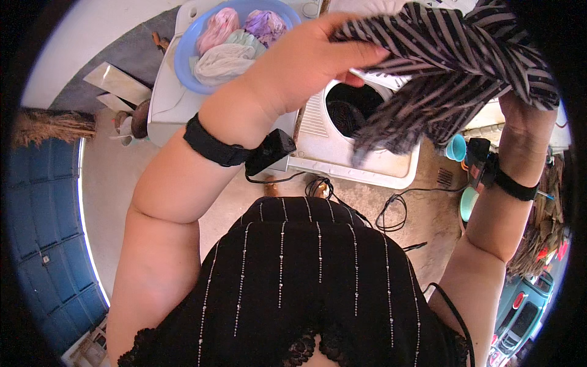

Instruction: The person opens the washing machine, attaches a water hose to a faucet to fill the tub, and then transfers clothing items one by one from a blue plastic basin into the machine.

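Note:
A black garment with pale stripes is stretched and bunched between my two hands at the upper right. My left hand grips its left end between thumb and fingers. At the far right my right hand is raised under the other end, and cloth covers most of its fingers. One part of the garment hangs, blurred, over the round dark opening of a white washing machine tub. Left of my left hand, a blue plastic basin holds several bundled cloths, among them a pink one, a purple one and a white one.
The basin stands on a white lid or panel. Black cables lie coiled on the concrete floor. Turquoise plastic containers stand near my right forearm. A blue metal door is at far left, a bundle of dry brush at far right.

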`<state>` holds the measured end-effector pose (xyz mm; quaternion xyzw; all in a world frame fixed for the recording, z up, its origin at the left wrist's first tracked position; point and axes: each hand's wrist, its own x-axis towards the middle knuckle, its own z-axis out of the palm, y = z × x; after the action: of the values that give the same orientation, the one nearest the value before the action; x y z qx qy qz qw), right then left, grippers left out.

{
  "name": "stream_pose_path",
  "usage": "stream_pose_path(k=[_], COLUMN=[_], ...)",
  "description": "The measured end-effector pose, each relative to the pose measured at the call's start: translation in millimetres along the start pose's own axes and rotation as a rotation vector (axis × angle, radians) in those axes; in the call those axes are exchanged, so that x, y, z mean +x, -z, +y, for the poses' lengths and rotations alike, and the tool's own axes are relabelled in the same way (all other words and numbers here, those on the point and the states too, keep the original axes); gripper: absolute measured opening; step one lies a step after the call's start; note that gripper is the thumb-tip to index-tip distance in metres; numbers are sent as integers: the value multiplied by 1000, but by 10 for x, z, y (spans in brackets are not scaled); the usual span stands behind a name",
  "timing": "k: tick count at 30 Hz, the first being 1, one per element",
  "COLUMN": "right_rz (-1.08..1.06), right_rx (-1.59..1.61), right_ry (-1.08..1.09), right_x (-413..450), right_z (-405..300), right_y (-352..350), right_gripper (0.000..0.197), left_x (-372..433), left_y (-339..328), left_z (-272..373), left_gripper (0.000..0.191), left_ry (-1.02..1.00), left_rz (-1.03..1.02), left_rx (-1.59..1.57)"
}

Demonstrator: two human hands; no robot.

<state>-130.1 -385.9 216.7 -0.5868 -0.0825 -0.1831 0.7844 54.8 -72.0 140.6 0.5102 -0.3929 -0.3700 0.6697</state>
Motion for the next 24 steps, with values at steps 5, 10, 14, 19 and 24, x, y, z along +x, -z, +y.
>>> stream_pose_path(k=[5,10,14,19,24], right_rz=[228,393,165,11,-82], right_rx=[-170,-330,-758,-1063,-1178], right_ry=[-17,19,-103,-719,-809], right_x=[90,104,104,-149,-137], right_z=[360,488,1090,1944,2491], right_y=[-51,-124,-261,-198,-49], right_gripper=[28,30,31,42,42], left_x=[-23,-169,-398,-646,-939], left_y=[49,224,402,560,753], left_z=[-301,-571,-591,-547,-631], left_gripper=[52,59,46,25,11], left_ry=[304,448,419,390,457], left_rz=[-27,-67,-7,58,171], left_rx=[58,173,263,182,110])
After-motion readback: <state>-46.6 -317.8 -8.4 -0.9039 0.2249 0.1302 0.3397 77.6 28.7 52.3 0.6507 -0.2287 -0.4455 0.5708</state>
